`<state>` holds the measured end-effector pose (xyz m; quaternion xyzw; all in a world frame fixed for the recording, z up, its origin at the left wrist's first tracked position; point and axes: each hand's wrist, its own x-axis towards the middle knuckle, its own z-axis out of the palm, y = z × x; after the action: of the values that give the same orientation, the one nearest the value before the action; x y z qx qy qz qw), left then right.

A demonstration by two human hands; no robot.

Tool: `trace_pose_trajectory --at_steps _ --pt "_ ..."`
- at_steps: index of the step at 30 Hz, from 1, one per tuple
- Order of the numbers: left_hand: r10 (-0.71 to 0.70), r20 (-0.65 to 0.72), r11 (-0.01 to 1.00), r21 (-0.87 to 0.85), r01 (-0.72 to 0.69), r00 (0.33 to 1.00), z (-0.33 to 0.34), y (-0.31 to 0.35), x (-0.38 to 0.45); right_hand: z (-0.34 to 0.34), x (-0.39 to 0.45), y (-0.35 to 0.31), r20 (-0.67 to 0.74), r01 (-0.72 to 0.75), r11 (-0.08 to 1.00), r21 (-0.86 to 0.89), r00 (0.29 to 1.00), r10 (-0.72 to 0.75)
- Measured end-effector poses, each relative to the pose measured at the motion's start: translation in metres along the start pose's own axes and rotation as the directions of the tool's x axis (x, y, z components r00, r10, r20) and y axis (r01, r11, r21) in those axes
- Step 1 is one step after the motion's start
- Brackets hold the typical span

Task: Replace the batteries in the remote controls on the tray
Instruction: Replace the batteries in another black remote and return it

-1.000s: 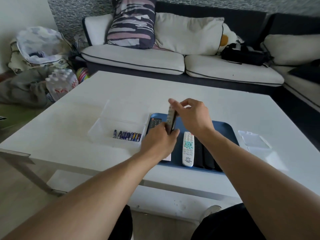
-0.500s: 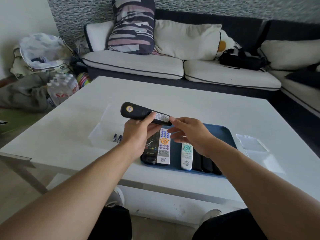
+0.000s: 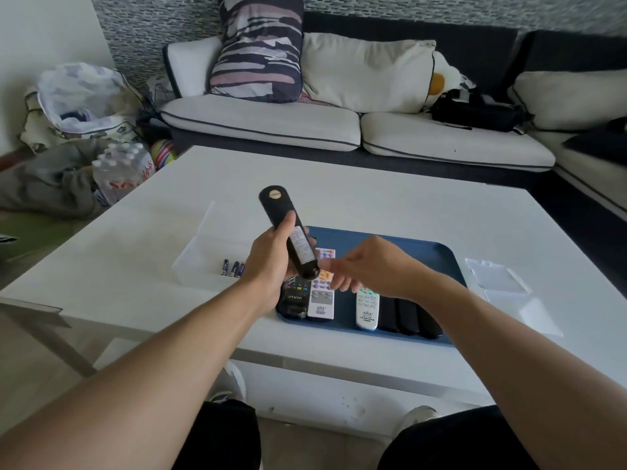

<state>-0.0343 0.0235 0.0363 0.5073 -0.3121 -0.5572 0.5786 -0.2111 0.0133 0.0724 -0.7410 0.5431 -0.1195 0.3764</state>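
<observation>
L hand (image 3: 271, 262): grips black remote (image 3: 290, 232) round its lower half, thumb laid up along the back; grip holds it fast, above the tray's L end.
Black remote: back side up, raised off desk, tilted w/ far end up & away to the L; round gold sticker near far tip, white label on lower half. Near end sits just at R hand's fingertips.
R hand (image 3: 369, 266): just R of remote's near end, fingers loosely curled, tips pointing L toward remote base; grip narrow, holding nothing. Contact w/ remote: can't tell, tips look blurred.
Tray (image 3: 427, 256): blue, on desk, under both hands.
On tray, L to R: dark remote (image 3: 294, 300) w/ coloured buttons; white remote (image 3: 321, 293) w/ purple/orange buttons, touching it; gap; white remote w/ green buttons (image 3: 367, 308); then black remotes (image 3: 409, 317) side by side, count unclear.
Batteries (image 3: 232, 268): blue/purple, upright in a row inside clear box (image 3: 203, 252), just L of tray; partly hidden behind L hand.
Clear box: open top, on desk, beside tray's L edge.
Clear lids (image 3: 502, 283): flat plastic pieces on desk, R of tray, apart from it.
Desk (image 3: 373, 198): white, low.
Behind desk: sofa (image 3: 264, 123) w/ white cushions, striped pillow (image 3: 259, 45), black bag (image 3: 475, 111).
Floor L: water bottle pack (image 3: 124, 169), bag w/ clothes.
</observation>
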Motion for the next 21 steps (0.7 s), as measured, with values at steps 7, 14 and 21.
trace_pose_trajectory --at_steps 7,14,21 --pt "-0.038 0.079 0.999 -0.012 0.039 0.996 0.005 -0.002 -0.004 0.008 0.003 -0.005 -0.410 0.323 0.938 -0.128 0.844 -0.346" --pt "-0.047 0.162 0.999 0.013 0.045 0.986 0.008 -0.009 -0.004 0.013 0.008 0.000 -0.387 0.321 0.927 -0.194 0.843 -0.373" --pt "-0.073 0.226 0.996 0.074 0.057 0.971 0.010 -0.010 -0.005 0.014 0.006 0.000 -0.367 0.280 0.940 -0.194 0.868 -0.335"
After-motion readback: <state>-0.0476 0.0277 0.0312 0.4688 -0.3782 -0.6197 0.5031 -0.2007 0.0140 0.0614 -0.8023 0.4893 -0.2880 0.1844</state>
